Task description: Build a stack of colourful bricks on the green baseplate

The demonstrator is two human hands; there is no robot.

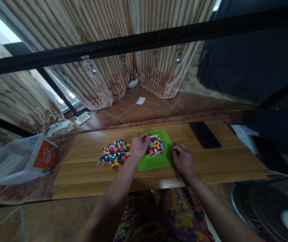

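Note:
A green studded baseplate (156, 163) lies on the wooden table, carrying a block of multicoloured toy bricks (156, 145) set close together. My left hand (139, 145) is over the plate's left part, its fingers pinched at the left edge of the built block. Whatever sits between those fingertips is too small or hidden to make out. At the plate's right edge, my right hand (183, 159) rests with curled fingers, thumb and forefinger closed at the rim. Just left of my left hand spreads a loose pile of small coloured bricks (116, 153).
A black phone (205, 134) lies on the wooden table (83, 168) to the right. Left of the table stands a clear plastic bin (20, 161) with an orange label. A dark metal bar (108, 47) crosses before striped curtains (103, 20). A round dark stool-like object (267, 211) is at lower right.

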